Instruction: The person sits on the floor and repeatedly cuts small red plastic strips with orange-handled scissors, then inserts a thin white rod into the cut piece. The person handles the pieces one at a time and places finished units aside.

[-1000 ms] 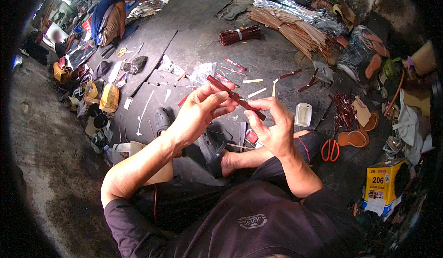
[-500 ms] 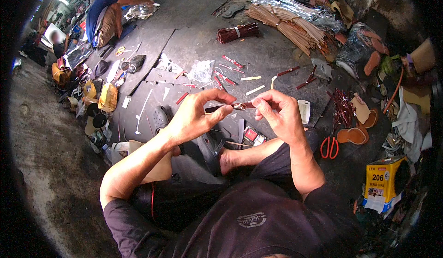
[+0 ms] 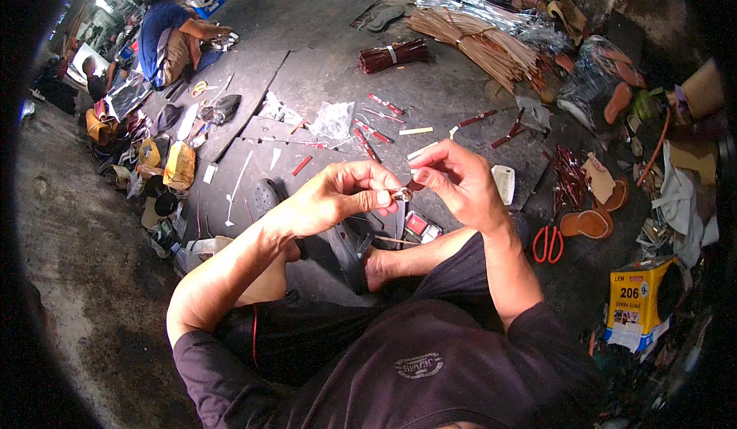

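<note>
My left hand (image 3: pixel 347 194) pinches a small shiny metal buckle (image 3: pixel 402 194) between thumb and fingers in front of my legs. A dark red strap (image 3: pixel 415 186) runs from the buckle to my right hand (image 3: pixel 463 186), whose thumb and fingertips close on it. The rest of the strap is hidden behind my fingers. Beyond my hands, several dark red strap pieces (image 3: pixel 374 131) and a pale strip (image 3: pixel 415 131) lie on the dark floor mat. To the right, scissors with red handles (image 3: pixel 548 245) rest below a pile of dark red straps (image 3: pixel 568 179).
A tied dark red bundle (image 3: pixel 393 54) and a tan strip bundle (image 3: pixel 480 41) lie farther off. Brown sandals (image 3: pixel 591 224) and a yellow can (image 3: pixel 639 302) stand at right. A clog (image 3: pixel 349 252) and small red box (image 3: pixel 421 226) sit by my foot. Another person (image 3: pixel 170 34) crouches far left.
The strap, stretched level between my hands before, now shows only a short stretch by the buckle. My right hand has turned and shifted slightly. The other person has straightened up.
</note>
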The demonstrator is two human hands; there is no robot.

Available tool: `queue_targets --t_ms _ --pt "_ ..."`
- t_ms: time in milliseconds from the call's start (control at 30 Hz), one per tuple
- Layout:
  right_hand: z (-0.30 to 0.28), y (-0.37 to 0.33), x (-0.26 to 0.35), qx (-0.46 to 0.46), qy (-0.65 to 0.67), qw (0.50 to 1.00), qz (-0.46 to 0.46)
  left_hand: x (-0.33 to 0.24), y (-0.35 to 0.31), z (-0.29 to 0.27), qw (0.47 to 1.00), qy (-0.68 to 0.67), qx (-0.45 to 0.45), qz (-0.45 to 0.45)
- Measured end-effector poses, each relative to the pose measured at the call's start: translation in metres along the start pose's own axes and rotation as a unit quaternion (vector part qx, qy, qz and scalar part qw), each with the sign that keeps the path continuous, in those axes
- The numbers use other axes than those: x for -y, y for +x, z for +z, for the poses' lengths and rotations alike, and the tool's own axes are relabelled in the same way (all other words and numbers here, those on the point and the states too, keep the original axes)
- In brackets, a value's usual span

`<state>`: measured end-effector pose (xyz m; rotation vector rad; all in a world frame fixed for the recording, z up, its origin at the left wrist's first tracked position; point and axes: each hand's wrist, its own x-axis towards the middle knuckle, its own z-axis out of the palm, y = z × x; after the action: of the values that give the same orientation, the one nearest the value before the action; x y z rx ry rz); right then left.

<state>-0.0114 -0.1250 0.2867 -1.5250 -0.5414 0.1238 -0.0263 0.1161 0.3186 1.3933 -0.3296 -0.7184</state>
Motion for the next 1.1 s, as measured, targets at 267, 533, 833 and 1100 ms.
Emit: queue_targets --t_ms 267,533,833,1100 --pt "0.023 0.005 -0.002 -0.232 -0.344 0.887 -0.202 0.020 0.006 0.002 0.979 0.057 -0.190 0.039" --pt "0.053 -0.003 -0.021 -0.186 -0.219 0.952 -0.105 0.020 0.008 0.018 0.930 0.283 -0.223 0.077" --pt "0.051 -0.010 -0.021 -0.066 -0.235 0.958 -0.149 0.008 0.008 0.007 0.955 0.201 -0.219 -0.009" --pt "0.066 -0.011 -0.022 -0.115 -0.247 0.943 -0.190 0.008 0.008 0.018 0.920 0.281 -0.272 0.030"
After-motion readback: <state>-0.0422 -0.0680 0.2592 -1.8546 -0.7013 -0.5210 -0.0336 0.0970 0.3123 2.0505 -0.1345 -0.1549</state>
